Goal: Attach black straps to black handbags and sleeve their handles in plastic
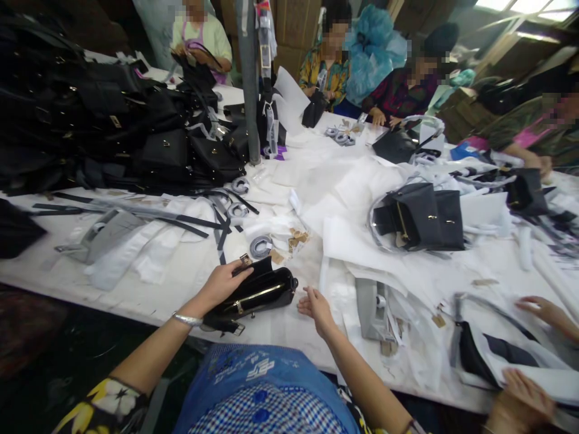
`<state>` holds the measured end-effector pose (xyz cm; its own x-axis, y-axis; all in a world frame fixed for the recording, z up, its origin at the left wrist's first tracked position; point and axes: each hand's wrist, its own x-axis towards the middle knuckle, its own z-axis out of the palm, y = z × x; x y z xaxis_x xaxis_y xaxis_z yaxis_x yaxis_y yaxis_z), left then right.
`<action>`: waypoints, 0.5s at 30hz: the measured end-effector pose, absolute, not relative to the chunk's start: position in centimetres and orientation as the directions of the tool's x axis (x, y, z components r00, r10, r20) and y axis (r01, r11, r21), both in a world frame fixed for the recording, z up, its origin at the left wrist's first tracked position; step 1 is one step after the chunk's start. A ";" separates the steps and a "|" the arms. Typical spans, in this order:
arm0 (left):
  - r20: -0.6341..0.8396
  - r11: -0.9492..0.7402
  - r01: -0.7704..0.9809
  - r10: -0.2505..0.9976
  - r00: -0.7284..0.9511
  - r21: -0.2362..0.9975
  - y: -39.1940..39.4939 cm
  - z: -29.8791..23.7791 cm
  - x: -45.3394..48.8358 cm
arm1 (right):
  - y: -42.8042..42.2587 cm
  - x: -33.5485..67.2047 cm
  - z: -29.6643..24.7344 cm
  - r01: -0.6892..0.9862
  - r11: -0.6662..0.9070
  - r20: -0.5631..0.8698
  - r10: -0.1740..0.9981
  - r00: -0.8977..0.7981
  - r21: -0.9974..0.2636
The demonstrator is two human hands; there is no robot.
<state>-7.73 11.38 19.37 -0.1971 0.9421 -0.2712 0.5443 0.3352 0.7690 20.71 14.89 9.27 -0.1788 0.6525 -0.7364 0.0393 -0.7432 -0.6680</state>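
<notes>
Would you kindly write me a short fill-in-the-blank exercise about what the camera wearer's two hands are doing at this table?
1. The left hand grips the top of a small ____ handbag at the near edge of the table.
2. The right hand, just beside the handbag, is open and holds ____.
3. The silver bracelet sits on the ____ wrist.

Missing words: black; nothing; left.

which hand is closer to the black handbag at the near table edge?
Left. The left hand holds the black handbag at its top left corner; the right hand hovers open just off its right end, not touching.
</notes>
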 end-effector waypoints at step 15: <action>-0.174 0.240 0.407 0.966 -0.193 0.882 11.5 16.0 -10.9 | 7.8 14.1 9.8 0.357 -0.295 -0.427 0.821 -0.380 -0.886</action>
<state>-10.91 11.46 16.03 -0.1927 0.9658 -0.1737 0.4067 0.2397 0.8816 14.12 7.80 9.84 -0.3804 0.8206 -0.4266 0.3567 -0.2954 -0.8863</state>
